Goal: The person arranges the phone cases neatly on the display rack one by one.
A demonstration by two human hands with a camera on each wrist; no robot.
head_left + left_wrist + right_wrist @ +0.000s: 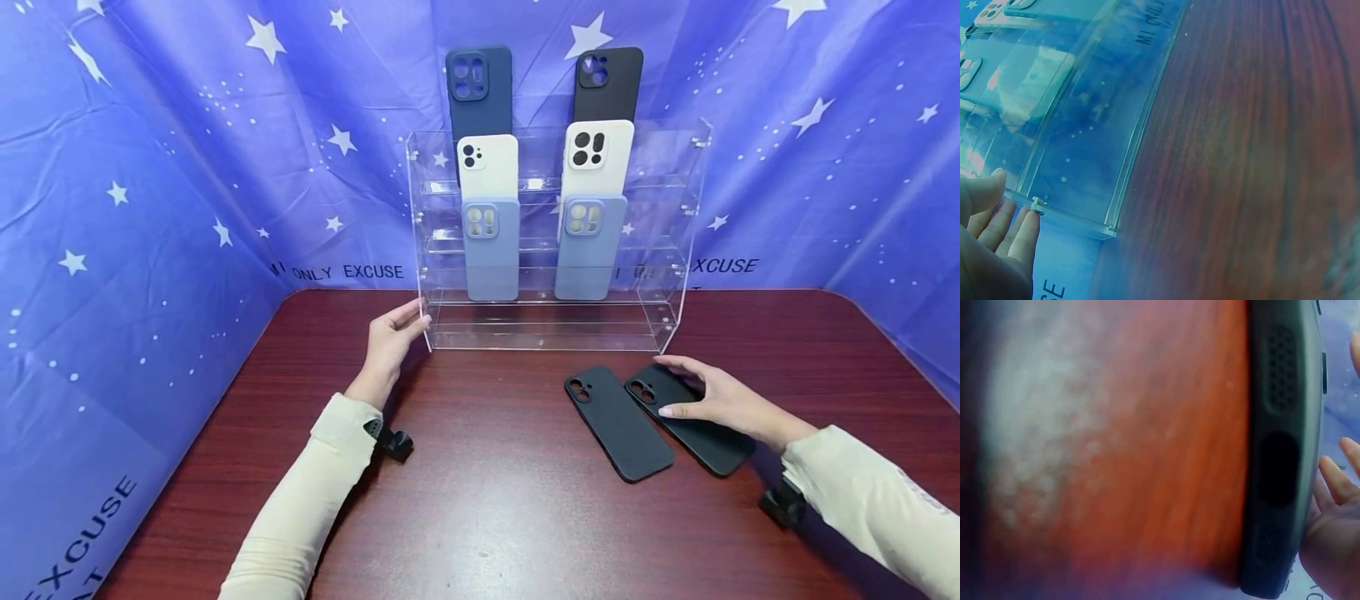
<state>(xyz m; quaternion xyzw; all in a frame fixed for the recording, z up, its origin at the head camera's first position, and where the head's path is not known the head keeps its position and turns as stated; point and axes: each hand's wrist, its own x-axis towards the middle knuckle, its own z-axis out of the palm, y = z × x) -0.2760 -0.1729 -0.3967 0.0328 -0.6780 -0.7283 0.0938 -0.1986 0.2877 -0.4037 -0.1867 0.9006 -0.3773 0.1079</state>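
Note:
A clear acrylic display rack (540, 340) with stepped shelves stands at the back of the table. My left hand (392, 340) holds the rack's left side panel near the bottom, thumb at its front edge and fingers along the outside. My right hand (723, 404) is over a black phone case (708, 442) lying on the table, thumb near its left edge and fingers reaching past its top. In the right wrist view the fingers (1338, 481) look spread, and the case's bottom end (1279, 456) is close. Another black phone case (622, 429) lies beside it on the left.
The rack bears two columns of phone cases: a dark blue case (483, 112) and a black case (611, 92) on top, white cases (491, 179) below, then light blue cases (491, 262). A starry blue cloth (150, 167) hangs behind the reddish wooden table (480, 500).

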